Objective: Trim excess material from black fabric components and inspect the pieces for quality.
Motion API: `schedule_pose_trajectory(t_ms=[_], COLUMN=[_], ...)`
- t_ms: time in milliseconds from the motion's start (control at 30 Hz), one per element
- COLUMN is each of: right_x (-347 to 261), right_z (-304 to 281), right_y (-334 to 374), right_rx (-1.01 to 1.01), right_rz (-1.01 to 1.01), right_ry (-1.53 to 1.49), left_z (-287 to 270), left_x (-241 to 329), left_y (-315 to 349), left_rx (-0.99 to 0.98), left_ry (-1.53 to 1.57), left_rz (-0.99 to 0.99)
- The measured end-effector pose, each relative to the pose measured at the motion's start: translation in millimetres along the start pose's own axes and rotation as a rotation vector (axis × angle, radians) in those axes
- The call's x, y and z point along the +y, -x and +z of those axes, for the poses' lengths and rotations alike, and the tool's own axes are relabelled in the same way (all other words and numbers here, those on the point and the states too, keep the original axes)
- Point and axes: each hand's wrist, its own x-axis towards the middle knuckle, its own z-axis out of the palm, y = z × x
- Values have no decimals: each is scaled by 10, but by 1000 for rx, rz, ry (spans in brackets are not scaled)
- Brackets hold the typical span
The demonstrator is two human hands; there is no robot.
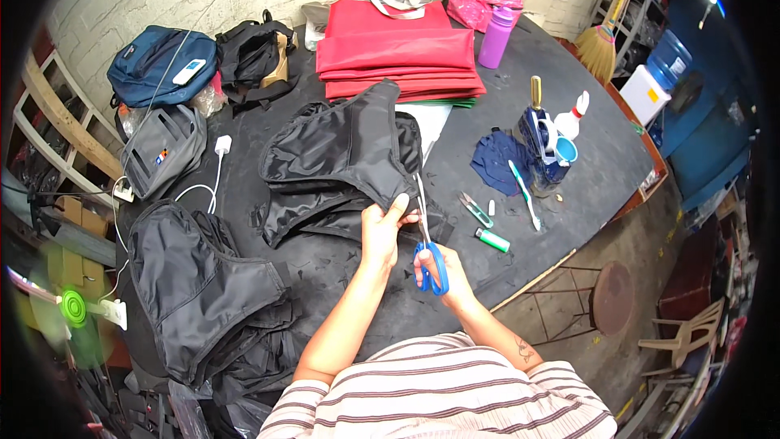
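My left hand (382, 232) pinches the near corner of a black sewn fabric piece (349, 142), thumb on top. Blue-handled scissors (439, 272) are in my right hand (457, 275), fingers through the loops. Their blades point away from me and lie along the right edge of the black fabric, close to my left fingertips. Whether the blades are cutting into it I cannot tell. Under this piece lies another black fabric piece (313, 215). More black sewn pieces (199, 284) are heaped at the left near edge of the table.
Folded red fabric (398, 53) is stacked at the back beside a purple bottle (496, 36). Thread snips (475, 210), a green lighter (492, 239), a toothbrush (526, 195) and a dark blue holder (543, 142) lie to the right. Bags, including a blue backpack (162, 61), line the left.
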Motion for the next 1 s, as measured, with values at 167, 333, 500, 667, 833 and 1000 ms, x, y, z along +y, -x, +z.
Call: schedule_pose_trajectory(t_ms=[167,333,500,667,833,1000], right_x=[21,-87,-455,-658,-881,-953], right_z=[20,-86,-453,-660,-598,-513], right_y=[-10,-23,59,-32,-223,-425], right_rx=[74,10,-591,-625,-631,-669], right_rz=[3,-64,128,227,269,280], right_ry=[84,61,131,312,422,480], left_z=[-13,-14,-183,-250,-249,-244], left_x=[-32,64,121,146,185,216], left_y=[11,131,226,208,216,232], left_rx=[19,45,1,-7,-10,-10], left_ry=[35,107,40,25,34,38], left_rz=[5,-44,91,100,67,68])
